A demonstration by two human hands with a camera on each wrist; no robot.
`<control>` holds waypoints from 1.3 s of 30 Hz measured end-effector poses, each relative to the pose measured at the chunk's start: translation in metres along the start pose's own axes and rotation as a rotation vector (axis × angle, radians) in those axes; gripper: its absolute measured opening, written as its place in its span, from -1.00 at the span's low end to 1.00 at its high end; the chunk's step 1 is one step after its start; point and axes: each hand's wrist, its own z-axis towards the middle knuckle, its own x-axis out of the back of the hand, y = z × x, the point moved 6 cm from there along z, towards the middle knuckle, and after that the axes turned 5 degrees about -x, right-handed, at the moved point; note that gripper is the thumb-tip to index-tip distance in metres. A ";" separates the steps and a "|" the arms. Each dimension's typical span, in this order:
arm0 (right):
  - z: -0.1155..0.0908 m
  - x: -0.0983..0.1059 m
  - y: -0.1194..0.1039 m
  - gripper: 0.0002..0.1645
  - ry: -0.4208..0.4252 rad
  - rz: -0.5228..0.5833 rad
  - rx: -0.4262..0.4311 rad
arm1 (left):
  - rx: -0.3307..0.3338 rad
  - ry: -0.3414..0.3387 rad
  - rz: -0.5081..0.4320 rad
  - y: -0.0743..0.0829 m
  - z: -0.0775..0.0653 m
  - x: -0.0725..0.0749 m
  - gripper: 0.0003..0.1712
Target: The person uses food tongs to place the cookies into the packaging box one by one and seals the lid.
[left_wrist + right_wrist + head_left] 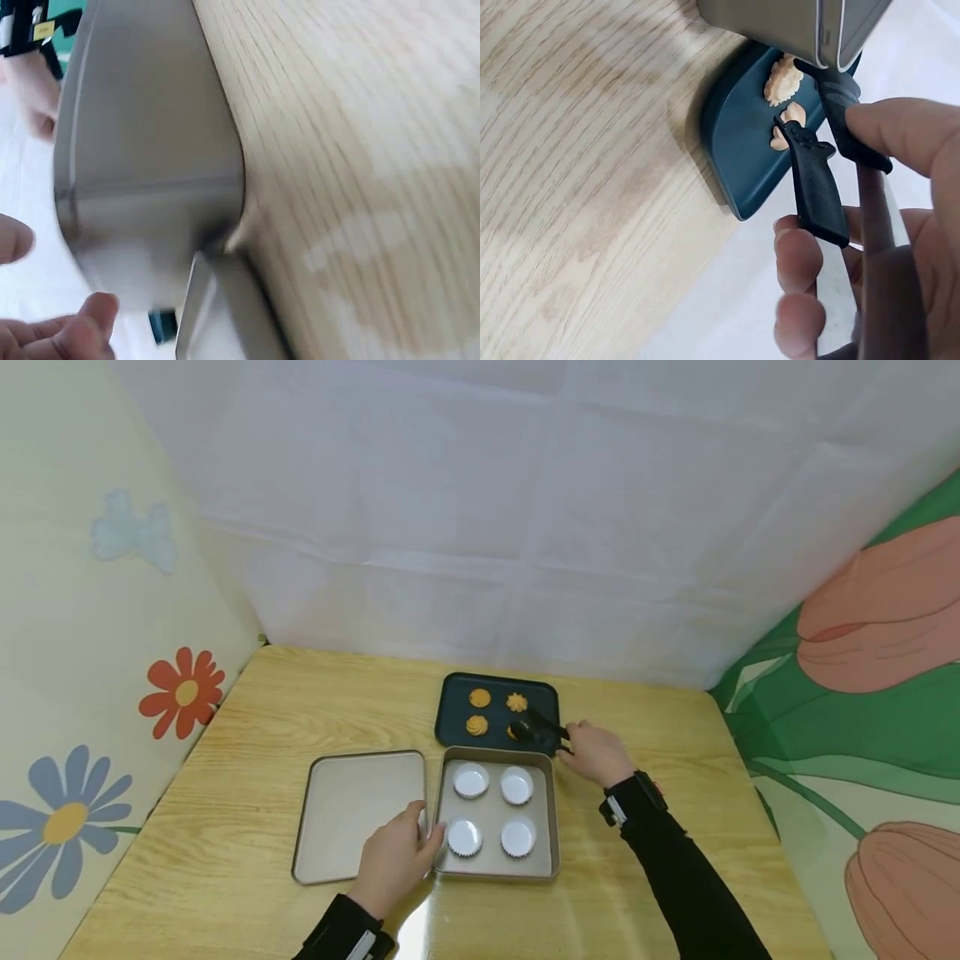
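Observation:
My right hand grips a pair of tongs with black heads and metal arms, fingers on one arm and thumb on the other. In the head view the tong heads are over the front right cookie on the dark tray, partly hiding it. Three other cookies show there, one of them a star-shaped cookie. My left hand is at the left wall of a deep square pan, thumb and fingers apart, holding nothing. Several white paper cups, including a front left cup, stand inside the pan.
A flat, shallow beige tray lies left of the square pan, close beside it. The dark tray sits directly behind the pan. All stand on a wooden table, with a white cloth behind and floral-patterned hangings at the sides.

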 end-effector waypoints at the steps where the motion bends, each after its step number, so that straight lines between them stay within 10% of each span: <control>1: 0.000 -0.001 -0.001 -0.51 -0.005 -0.004 0.004 | 0.026 -0.020 -0.005 0.001 0.002 -0.004 -0.46; 39: 0.005 -0.006 -0.005 -0.60 0.153 -0.123 0.122 | 0.137 -0.018 0.006 -0.004 0.014 -0.028 -0.78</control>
